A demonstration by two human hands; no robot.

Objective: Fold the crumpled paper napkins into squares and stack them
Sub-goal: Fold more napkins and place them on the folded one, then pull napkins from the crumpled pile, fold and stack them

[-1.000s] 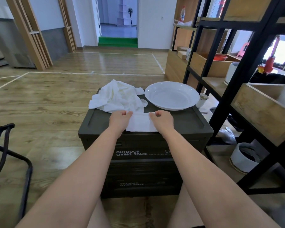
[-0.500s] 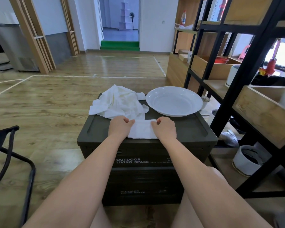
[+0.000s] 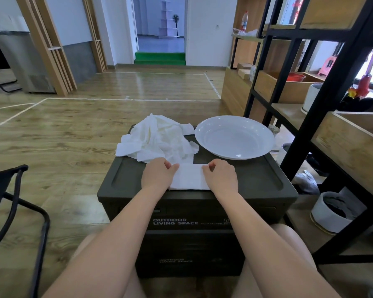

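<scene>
A white paper napkin [image 3: 190,177] lies flat as a folded strip on the lid of a dark green storage box [image 3: 256,181]. My left hand [image 3: 157,176] pinches the napkin's left end with curled fingers. My right hand [image 3: 221,177] pinches its right end the same way. Behind my left hand sits a heap of crumpled white napkins [image 3: 157,140], touching the back left of the lid.
A large white plate [image 3: 235,137] stands at the back right of the lid. A black metal shelf unit [image 3: 293,134] with wooden boxes rises close on the right. A black chair frame [image 3: 15,203] stands at the left. A white pot [image 3: 329,214] sits on the floor shelf.
Both hands stay on the napkin's ends; the napkin looks flatter and its far edge lies lined up. The camera has tilted slightly down.
</scene>
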